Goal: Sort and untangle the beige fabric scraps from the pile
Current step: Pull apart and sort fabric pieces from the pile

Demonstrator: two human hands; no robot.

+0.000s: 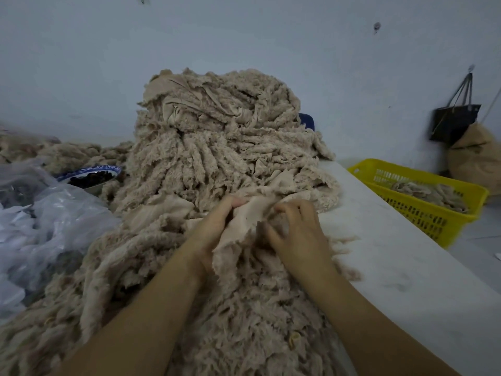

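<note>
Now left hand (pixel 211 229), right hand (pixel 298 234) grips curled, both pinching beige scrap (pixel 244 217) atop pile (pixel 217 137).

Scraps (pixel 217 158): beige cloth, fleecy and matt, edges frayed. Basket (pixel 423 210): yellow plastic, perforated. Bags (pixel 54 221): thin clear plastic, glossy, crinkled. Bowl (pixel 92 175): glazed, blue-and-white. Tabletop (pixel 401 267): white, matt.

tall scrap pile (pixel 222 137) ahead, plastic bags (pixel 40 226) left, bare table (pixel 393 253) strip right, yellow basket (pixel 423 199) beyond
</note>
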